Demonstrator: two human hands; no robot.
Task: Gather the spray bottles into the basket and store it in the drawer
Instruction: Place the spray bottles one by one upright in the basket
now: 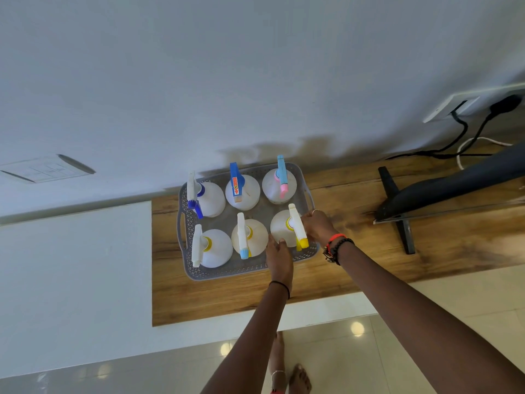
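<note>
A grey perforated basket (pixel 227 271) stands on the wooden top (pixel 355 268), close to the wall. Several white spray bottles stand upright in it in two rows. The back row has heads in dark blue (pixel 210 199), blue with an orange label (pixel 242 191) and light blue with pink (pixel 279 184). The front-right bottle (pixel 281 227), white head with yellow nozzle, is gripped from both sides: my left hand (pixel 279 258) on its near-left side, my right hand (pixel 318 226) on its right side. Two more front bottles (pixel 214 248) (pixel 250 237) stand to its left.
A dark monitor on a black cross stand (pixel 397 211) occupies the right of the wooden top. Black and white cables (pixel 466 137) run from a wall socket at upper right. A switch plate (pixel 48 169) is on the wall at left. Tiled floor and my bare feet show below.
</note>
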